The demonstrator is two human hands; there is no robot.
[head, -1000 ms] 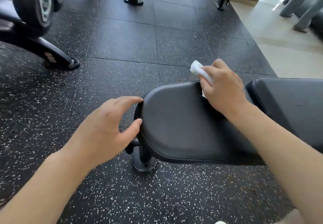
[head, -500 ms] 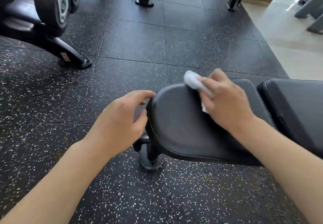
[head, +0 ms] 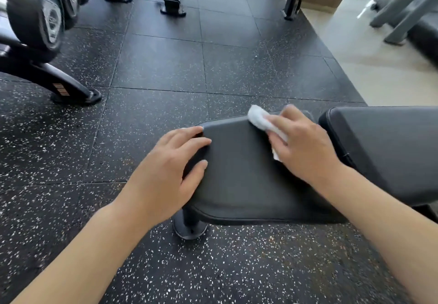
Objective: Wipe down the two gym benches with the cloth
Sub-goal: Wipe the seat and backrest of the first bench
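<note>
1. No bins or trays in view; closest thing to a holder is the dumbbell rack (head: 35, 66) at far left, w/ black dumbbells (head: 35, 19) sitting on it, blurred
2. Bench (head: 248, 180): black padded seat pad, matte w/ slight sheen, stitched seam along near edge, rounded left end; a second pad (head: 384, 142) sits just beside it at right, narrow gap between them
3. Bench post & round foot (head: 189, 229) stand on the speckled black rubber floor (head: 154, 66) under the seat's left end
4. Cloth (head: 260, 120): white, crumpled, on the seat pad's far edge, part sticking out past the fingers
5. Right hand (head: 305, 147) has the cloth bunched under curled fingers, pressing it on the pad
6. Left hand (head: 166, 171) rests on the pad's left end, fingers spread & fairly straight, thumb on top, holding nothing else
</note>
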